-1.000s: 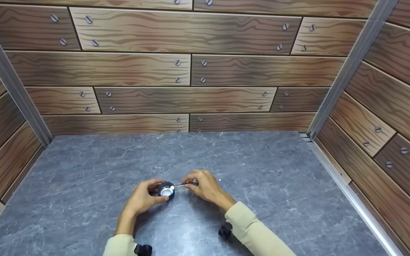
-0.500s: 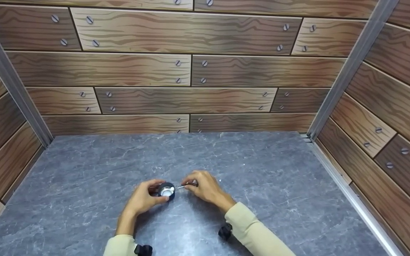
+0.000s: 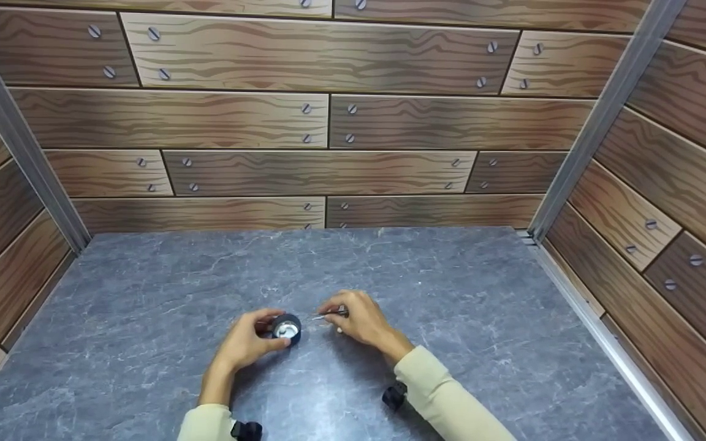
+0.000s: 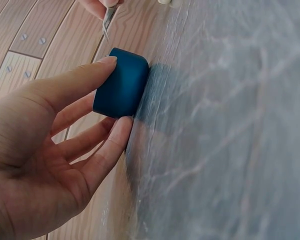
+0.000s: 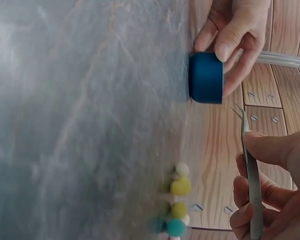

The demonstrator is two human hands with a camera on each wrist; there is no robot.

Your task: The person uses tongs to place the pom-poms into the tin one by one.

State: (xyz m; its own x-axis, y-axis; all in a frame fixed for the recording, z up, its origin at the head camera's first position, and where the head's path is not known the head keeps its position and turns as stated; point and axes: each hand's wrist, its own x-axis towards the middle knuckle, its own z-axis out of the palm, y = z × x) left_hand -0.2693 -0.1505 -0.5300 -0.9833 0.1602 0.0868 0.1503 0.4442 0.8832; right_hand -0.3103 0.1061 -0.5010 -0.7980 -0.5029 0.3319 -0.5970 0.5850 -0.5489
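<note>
The left hand [image 3: 246,340] holds a small blue cup [image 4: 121,85], its thumb against one side near the rim and its fingers curled round the other. The cup stands upright on the grey marbled table [image 3: 353,263], its opening facing up and its inside pale and bright; what lies in it is too small to tell.

The right hand [image 3: 360,317] pinches a pair of metal tweezers [image 5: 252,180], thumb on one side and curled fingers on the other. Their bent tips are narrowly parted and point toward the cup, near its rim but apart from it.

On the table by the right hand sits a group of little balls: a cream ball [image 5: 182,169], a yellow ball [image 5: 180,186], a duller yellow ball [image 5: 178,210] and a teal ball [image 5: 176,227], with another pale one partly hidden behind. From the head view, the right hand covers most of them.

Both arms wear cream sleeves [image 3: 451,398]. Wood-patterned walls [image 3: 328,122] with screw heads rise behind the table.
</note>
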